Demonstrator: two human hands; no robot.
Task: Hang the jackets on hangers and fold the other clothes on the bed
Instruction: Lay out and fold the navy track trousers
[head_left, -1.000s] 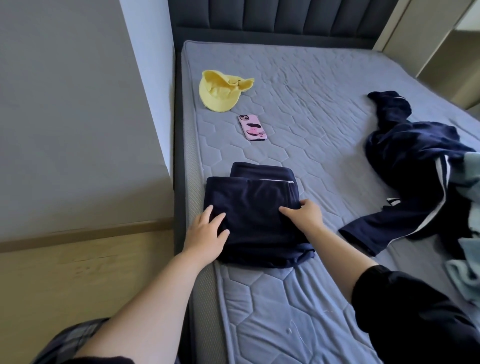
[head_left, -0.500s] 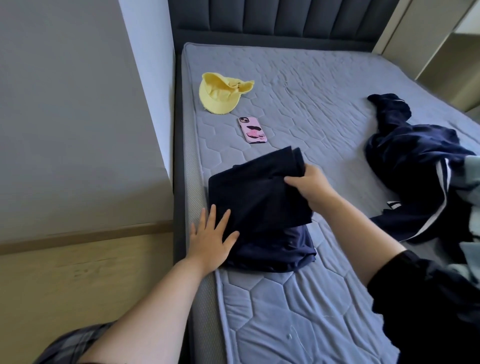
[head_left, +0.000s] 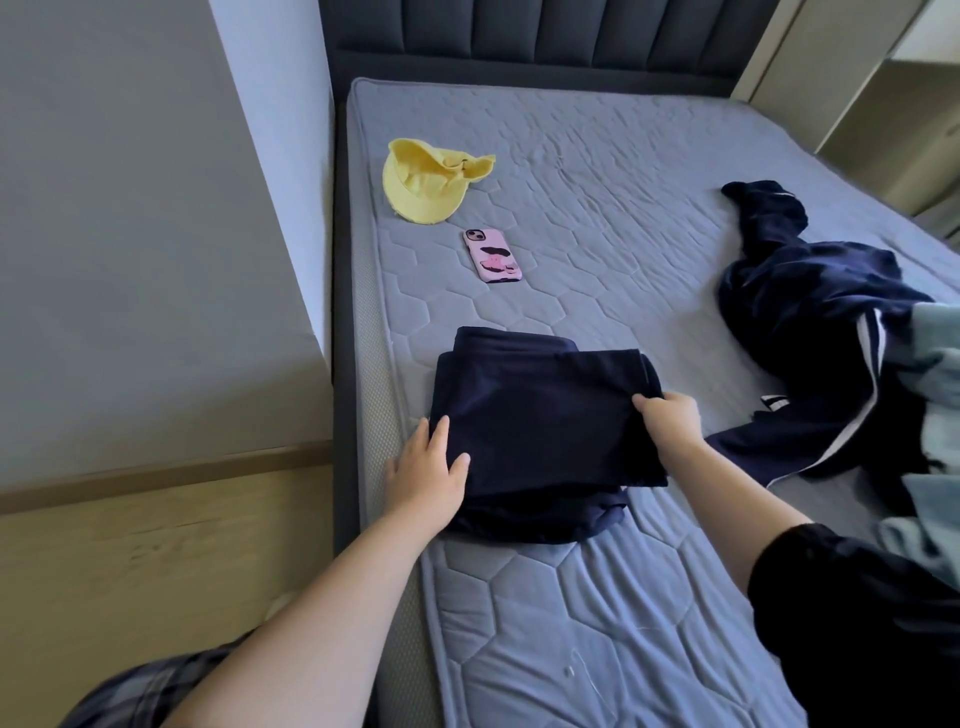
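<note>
Right hand (head_left: 672, 423) pinches the folded navy garment (head_left: 540, 415) (fingers hidden underneath); left hand (head_left: 426, 470) lies flat on it.

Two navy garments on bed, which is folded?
The navy garment between the left hand and right hand: a flat rectangle. The white-striped garment at right lies crumpled.

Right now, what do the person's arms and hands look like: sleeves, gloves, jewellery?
Both hands are bare: no gloves, rings or watch show on the left hand or right hand. The left arm is unsleeved as far as visible. The right arm wears a loose black sleeve from about the elbow up. Dark checked fabric shows beneath the left arm.
</note>
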